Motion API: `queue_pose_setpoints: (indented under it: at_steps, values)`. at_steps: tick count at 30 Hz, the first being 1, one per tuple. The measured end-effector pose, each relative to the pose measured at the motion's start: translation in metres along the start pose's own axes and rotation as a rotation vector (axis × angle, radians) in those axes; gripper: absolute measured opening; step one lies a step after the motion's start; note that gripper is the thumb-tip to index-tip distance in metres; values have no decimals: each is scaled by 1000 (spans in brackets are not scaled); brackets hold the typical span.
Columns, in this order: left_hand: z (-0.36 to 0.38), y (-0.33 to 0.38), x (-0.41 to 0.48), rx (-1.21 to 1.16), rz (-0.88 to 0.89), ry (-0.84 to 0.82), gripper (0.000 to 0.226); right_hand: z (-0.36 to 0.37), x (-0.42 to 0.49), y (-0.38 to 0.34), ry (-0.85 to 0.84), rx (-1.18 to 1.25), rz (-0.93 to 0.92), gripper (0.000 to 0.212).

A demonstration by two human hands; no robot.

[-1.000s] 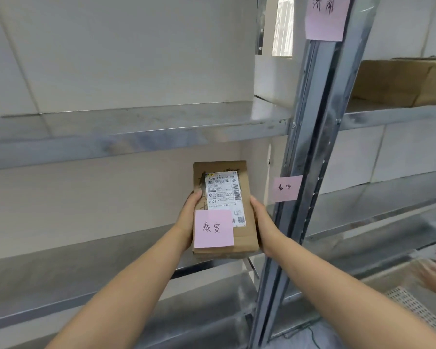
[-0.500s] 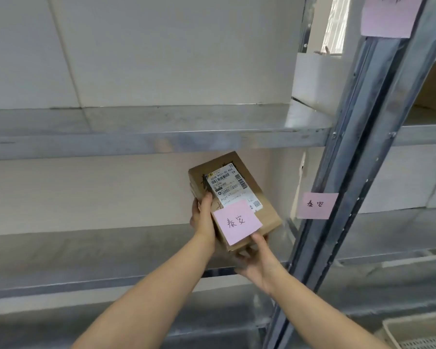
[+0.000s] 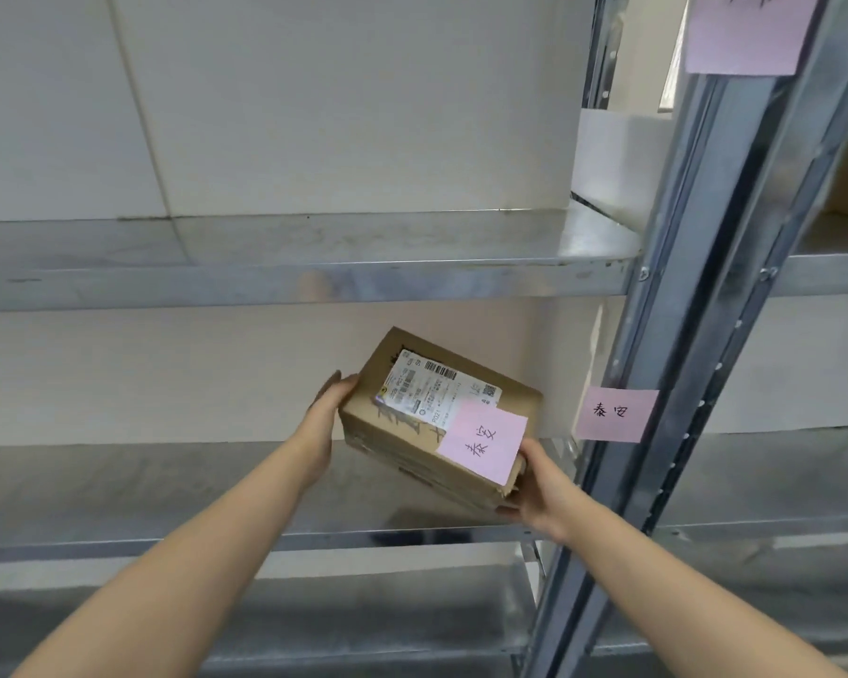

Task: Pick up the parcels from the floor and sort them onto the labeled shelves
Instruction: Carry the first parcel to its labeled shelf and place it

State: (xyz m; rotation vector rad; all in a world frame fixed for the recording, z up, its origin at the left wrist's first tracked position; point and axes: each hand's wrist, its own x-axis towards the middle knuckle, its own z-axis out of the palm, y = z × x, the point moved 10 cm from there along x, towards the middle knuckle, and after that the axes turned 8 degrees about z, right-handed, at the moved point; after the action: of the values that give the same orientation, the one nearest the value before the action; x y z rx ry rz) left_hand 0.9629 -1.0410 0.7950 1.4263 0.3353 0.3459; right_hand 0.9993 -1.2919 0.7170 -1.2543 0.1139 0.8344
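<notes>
Head view: box (image 3: 427, 423) was gripped at opposite ends by left hand (image 3: 326, 408) and right hand (image 3: 539, 486), tilted over shelf (image 3: 118, 486), probably because its note (image 3: 483, 441) matched label (image 3: 614, 414).

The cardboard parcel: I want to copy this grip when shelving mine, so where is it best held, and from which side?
Hold the cardboard parcel by its two short ends, one hand from each side. It is a flat oblong box, tilted, with the pink note on top. The left hand cups the far-left end; the right hand supports the lower near corner from beneath, leaving the note readable.
</notes>
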Motion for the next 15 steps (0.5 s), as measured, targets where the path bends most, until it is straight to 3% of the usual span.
queue_pose_setpoints:
  at_steps: [3,4,11,15]
  values:
    - [3,1,-7,30,-44,-113,31,1,3,-2,-36,-110,44,50]
    - [4,-3,-7,20,-66,-120,26,1,4,-4,-43,-133,51,51]
    - [7,-37,-19,-137,-147,-95,30,-9,8,-16,49,-209,43,54]
    - [19,-49,-25,-184,-173,-63,30,-9,11,-20,115,-92,-23,54]
